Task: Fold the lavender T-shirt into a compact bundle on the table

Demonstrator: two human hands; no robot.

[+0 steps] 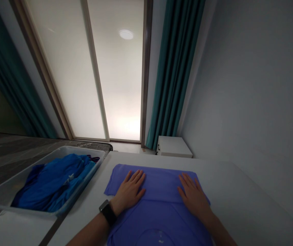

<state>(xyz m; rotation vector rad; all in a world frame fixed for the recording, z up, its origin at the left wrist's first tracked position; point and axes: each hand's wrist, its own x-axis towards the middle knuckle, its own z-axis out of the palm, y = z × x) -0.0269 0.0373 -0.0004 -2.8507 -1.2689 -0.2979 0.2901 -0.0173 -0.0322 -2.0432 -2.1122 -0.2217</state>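
While the left hand (130, 192) and right hand (194, 196) lie flat, fingers loosely spread and gripping nothing, on the purple garment (162, 208) at lower centre of frame, uneven sideways pressure could wrinkle its upper band or skew it across the desk (235, 194).

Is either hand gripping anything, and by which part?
Nothing is gripped: the left hand and right hand rest flat on the purple shirt's far part.
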